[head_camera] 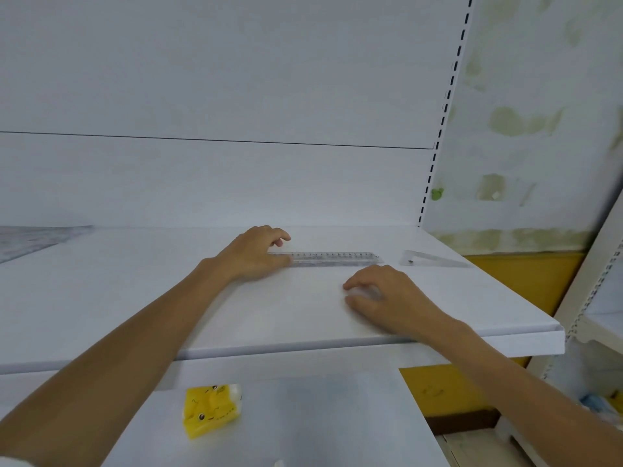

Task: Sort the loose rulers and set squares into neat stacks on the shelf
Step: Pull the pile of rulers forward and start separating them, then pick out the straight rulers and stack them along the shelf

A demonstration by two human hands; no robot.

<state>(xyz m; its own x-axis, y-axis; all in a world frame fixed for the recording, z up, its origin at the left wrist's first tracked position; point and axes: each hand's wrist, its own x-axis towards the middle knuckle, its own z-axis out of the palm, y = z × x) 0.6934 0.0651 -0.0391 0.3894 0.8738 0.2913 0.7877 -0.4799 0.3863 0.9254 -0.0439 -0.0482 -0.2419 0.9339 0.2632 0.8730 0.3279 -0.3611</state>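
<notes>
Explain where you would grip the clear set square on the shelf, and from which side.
Probably the wide left end of the set square, from the front: it lies flat, its right end tapers thin, and the ruler crowds its left.

On the white shelf (135, 298) the left hand (253, 256) grips the left end of a clear ruler (333, 258) that lies lengthwise near the back. The right hand (387, 294) rests just in front of it, fingers loosely curled. A clear set square (428, 259) lies flat just right of the ruler, and a yellow packet (211, 410) sits on the lower shelf (303, 416).
</notes>
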